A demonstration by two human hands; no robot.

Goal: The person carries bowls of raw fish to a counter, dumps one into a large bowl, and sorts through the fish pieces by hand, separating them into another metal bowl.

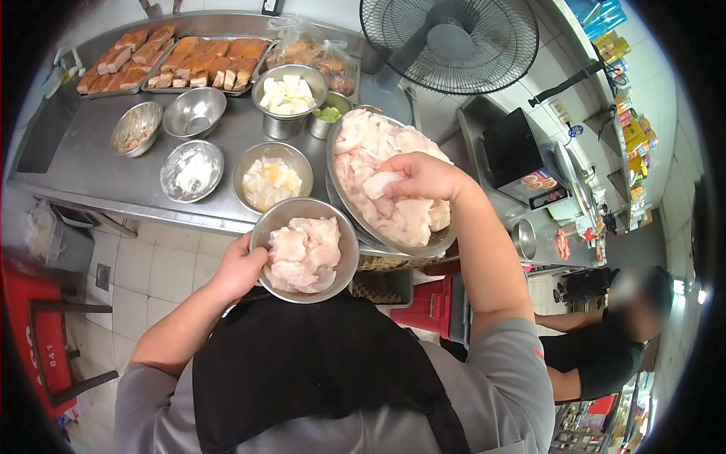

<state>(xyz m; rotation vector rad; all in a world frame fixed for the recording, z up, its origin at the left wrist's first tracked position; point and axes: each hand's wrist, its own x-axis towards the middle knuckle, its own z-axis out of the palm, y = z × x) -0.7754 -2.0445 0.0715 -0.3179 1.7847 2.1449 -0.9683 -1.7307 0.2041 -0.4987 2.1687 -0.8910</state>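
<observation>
My left hand (240,269) grips the rim of a metal bowl (349,261), thumb over the edge. Pale raw chicken pieces (304,256) are heaped in that bowl. Over to the right, my right hand (423,178) pinches a piece of raw chicken (380,184) above a large metal basin (338,181). The basin is piled high with more raw chicken (386,144). Just behind the held bowl stands a metal bowl (306,181) with pale pieces and a yellowish liquid.
On the steel counter (83,163) are a bowl of white powder (191,171), an empty bowl (195,113) and trays of browned meat slabs (203,63). A large fan (448,41) stands behind the basin. Another person (597,348) is at the right. A red chair (34,333) stands at left.
</observation>
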